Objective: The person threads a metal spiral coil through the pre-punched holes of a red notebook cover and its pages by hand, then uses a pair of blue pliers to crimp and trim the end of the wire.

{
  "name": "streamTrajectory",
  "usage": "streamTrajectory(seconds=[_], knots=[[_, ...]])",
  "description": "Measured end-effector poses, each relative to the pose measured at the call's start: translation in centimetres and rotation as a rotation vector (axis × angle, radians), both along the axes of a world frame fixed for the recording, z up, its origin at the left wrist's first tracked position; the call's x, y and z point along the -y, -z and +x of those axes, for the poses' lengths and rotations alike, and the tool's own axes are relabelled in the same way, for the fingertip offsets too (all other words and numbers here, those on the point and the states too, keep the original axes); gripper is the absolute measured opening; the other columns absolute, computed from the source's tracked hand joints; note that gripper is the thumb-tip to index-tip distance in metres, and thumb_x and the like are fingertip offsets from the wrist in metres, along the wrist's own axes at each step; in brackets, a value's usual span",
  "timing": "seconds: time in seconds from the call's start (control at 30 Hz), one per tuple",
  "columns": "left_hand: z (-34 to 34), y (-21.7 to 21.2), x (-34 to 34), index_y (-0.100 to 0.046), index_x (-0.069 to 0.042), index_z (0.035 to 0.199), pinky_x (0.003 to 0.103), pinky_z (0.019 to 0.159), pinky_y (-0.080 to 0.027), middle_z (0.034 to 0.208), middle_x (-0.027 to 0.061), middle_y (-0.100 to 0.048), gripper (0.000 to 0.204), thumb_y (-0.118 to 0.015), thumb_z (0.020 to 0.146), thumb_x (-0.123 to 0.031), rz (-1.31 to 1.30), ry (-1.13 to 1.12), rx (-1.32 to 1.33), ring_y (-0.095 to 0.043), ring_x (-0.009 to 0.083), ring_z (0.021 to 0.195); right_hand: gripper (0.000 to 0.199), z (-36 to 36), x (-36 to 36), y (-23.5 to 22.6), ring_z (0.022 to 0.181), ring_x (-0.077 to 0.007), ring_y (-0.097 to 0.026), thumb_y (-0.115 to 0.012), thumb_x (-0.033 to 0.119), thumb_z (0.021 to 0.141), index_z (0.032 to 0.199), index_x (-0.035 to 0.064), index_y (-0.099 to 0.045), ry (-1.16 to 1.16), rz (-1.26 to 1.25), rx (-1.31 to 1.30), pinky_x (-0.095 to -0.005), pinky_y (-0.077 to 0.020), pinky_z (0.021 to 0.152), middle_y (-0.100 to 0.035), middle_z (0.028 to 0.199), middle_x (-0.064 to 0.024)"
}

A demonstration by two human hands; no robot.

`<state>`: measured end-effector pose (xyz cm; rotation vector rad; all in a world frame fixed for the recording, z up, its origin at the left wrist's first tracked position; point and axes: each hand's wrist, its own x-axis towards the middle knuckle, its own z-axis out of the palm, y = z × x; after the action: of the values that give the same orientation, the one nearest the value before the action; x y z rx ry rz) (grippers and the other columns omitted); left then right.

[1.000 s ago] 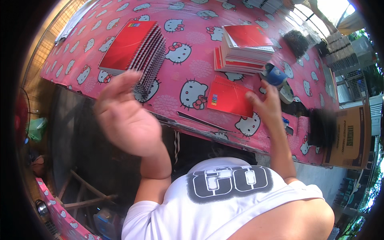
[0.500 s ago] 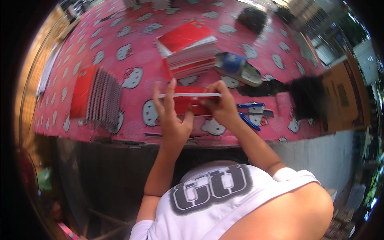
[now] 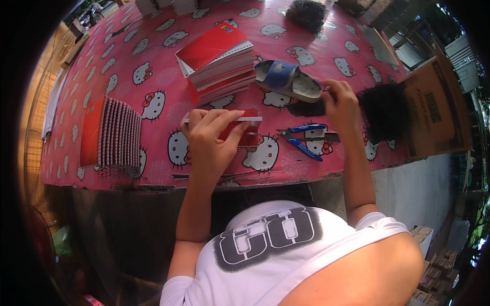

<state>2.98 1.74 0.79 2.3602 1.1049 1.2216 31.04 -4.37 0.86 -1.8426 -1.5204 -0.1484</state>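
Note:
My left hand [image 3: 210,133] grips a red notebook [image 3: 252,119] near the table's front edge, its white page edge facing up. My right hand [image 3: 343,102] is raised beside the end of a blue and grey slipper [image 3: 288,79], thumb and fingers pinched together. Whatever they hold, if anything, is too small to make out. Below that hand lie cutting pliers with blue handles [image 3: 307,128], jaws pointing left. Just beyond the held notebook stands a pile of red-covered notebooks [image 3: 214,48]. Spiral-bound red notebooks [image 3: 93,135] stand in a row at the left.
A pink patterned cloth [image 3: 163,76] covers the table. To the right, a tangle of black wire-like pieces [image 3: 383,117] sits against a cardboard box [image 3: 434,109]. Another black bundle [image 3: 306,16] lies at the back, and white-edged stacks [image 3: 185,5] stand at the far left.
My right hand has let go of the notebook and moved right, toward the slipper's end and black tangle. My left hand now grips the notebook from above. The view has shifted slightly.

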Motion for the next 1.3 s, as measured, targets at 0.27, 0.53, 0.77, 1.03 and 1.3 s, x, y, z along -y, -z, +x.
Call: streamTrajectory(seconds=[0.27,0.53,0.77,1.03,1.3], knots=[[-0.3,0.0,-0.1,-0.075,-0.009,0.090,0.031,0.077,-0.041,0.085,0.0015,-0.070,0.023,-0.083,0.070,-0.019,-0.003,0.022,0.047,-0.052,0.0171,0.081,0.030,-7.9,-0.3,-1.2,0.078,-0.0228,-0.064,-0.070,-0.004,0.072,0.101,0.0061,-0.071,-0.509,0.001,-0.355,-0.0316,-0.0510,0.067,-0.064,0.089,-0.0111],[-0.2,0.1,0.2,-0.076,-0.009,0.088,0.031,0.076,-0.041,0.084,0.0008,-0.070,0.021,-0.083,0.070,-0.018,-0.007,0.012,0.081,-0.052,0.0163,0.078,0.019,-7.4,-0.7,-1.9,0.074,-0.0209,-0.063,-0.072,0.005,0.078,0.096,0.0048,-0.070,-0.632,-0.147,-0.441,-0.0303,-0.0502,0.067,-0.062,0.084,-0.0085],[-0.2,0.5,0.3,-0.076,-0.011,0.091,0.030,0.075,-0.040,0.085,-0.0004,-0.070,0.024,-0.083,0.068,-0.014,0.014,-0.009,0.054,-0.051,0.0161,0.078,0.015,-9.7,-0.8,-1.3,0.073,-0.0228,-0.061,-0.066,0.006,0.084,0.099,0.0052,-0.064,-0.553,-0.011,-0.276,-0.0328,-0.0476,0.063,-0.059,0.083,-0.0082],[-0.4,0.4,0.4,-0.076,-0.013,0.092,0.031,0.079,-0.038,0.087,-0.0017,-0.070,0.024,-0.083,0.068,-0.014,0.013,-0.013,0.023,-0.052,0.0159,0.080,0.017,-10.2,-0.9,-1.5,0.074,-0.0288,-0.059,-0.069,0.009,0.082,0.096,0.0050,-0.061,-0.537,-0.106,-0.152,-0.0363,-0.0475,0.065,-0.056,0.087,-0.0107],[-0.8,0.3,0.4,-0.075,-0.014,0.092,0.032,0.080,-0.037,0.087,-0.0024,-0.070,0.026,-0.082,0.067,-0.014,0.011,0.009,0.022,-0.054,0.0164,0.080,0.014,-11.6,-0.9,-2.3,0.073,-0.0293,-0.060,-0.072,0.008,0.078,0.083,0.0041,-0.060,-0.508,-0.030,-0.152,-0.0369,-0.0478,0.063,-0.055,0.080,-0.0107]])
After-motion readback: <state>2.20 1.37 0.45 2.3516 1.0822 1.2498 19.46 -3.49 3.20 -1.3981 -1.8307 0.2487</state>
